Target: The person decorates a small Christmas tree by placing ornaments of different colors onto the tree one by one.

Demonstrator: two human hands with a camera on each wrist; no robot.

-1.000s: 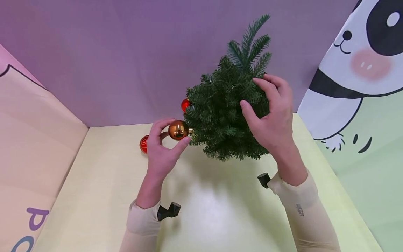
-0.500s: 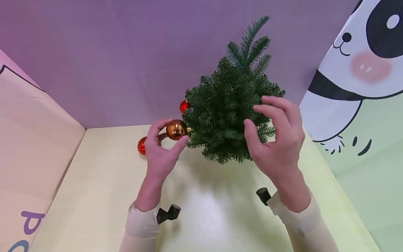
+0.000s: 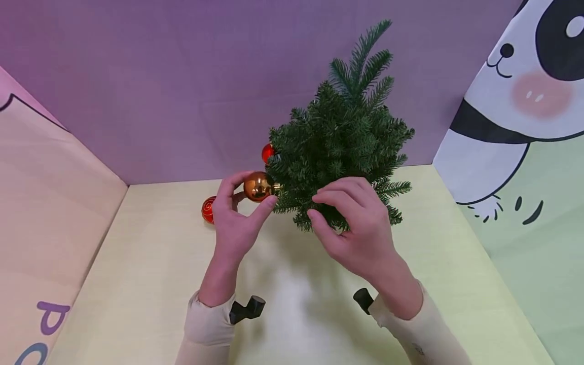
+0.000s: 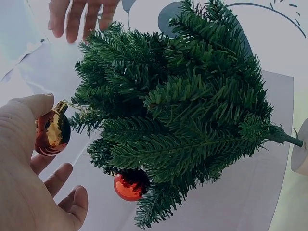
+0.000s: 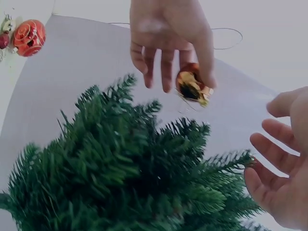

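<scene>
Between its thumb and fingers, my left hand (image 3: 234,218) pinches a shiny gold bauble (image 3: 258,187) at the left side of a small green Christmas tree (image 3: 337,137). The bauble's gold cap points toward the branches, and a thin thread at the cap shows in the left wrist view. My right hand (image 3: 358,223) hovers in front of the tree's lower branches with bent fingers and nothing in its grasp; in the right wrist view its fingers (image 5: 276,166) are spread beside a branch tip. A red bauble (image 4: 131,185) hangs on the tree's left side.
A red bauble with a swirl pattern (image 3: 208,210) lies on the pale table (image 3: 150,263) behind my left hand. A purple backdrop (image 3: 182,91) stands behind the tree, and a panda-printed panel (image 3: 502,132) rises at the right.
My right hand has come away from the tree's right side, then moved left and down to the front of the lower branches. The left hand and gold bauble have stayed nearly still.
</scene>
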